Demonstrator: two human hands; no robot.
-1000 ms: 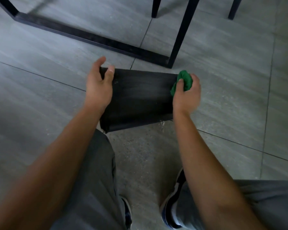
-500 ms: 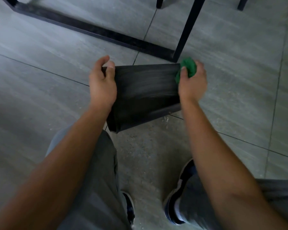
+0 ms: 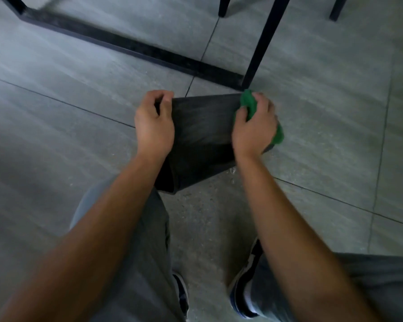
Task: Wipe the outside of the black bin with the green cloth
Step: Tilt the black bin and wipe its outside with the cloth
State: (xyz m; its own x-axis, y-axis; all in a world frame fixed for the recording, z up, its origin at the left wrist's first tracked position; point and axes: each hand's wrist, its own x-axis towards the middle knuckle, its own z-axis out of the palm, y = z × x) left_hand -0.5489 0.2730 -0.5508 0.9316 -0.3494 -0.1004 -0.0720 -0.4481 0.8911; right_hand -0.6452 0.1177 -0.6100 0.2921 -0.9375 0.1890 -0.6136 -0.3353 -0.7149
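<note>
1. A person crouches over a grey tiled floor (image 3: 323, 126), holding a black bin (image 3: 203, 133) between both bare hands, in front of their knees.
2. The bin sits near the middle of the scene, its broad dark side facing up toward the camera and its near corner pointing down toward the floor; whether that corner touches the tiles cannot be told.
3. The left hand (image 3: 154, 126) is clamped on the bin's left edge, fingers curled over the far corner and thumb on the near face.
4. The right hand (image 3: 254, 129) is closed around a bunched green cloth (image 3: 248, 104), pressing it against the bin's right edge; folds of cloth show at the far corner and again below the knuckles on the right.
5. A black metal frame (image 3: 135, 48) lies on the floor just beyond the bin, one upright leg rising at the far right, next to the cloth.
6. Grey trousers (image 3: 144, 263) and dark shoes (image 3: 244, 293) fill the near part of the scene.
</note>
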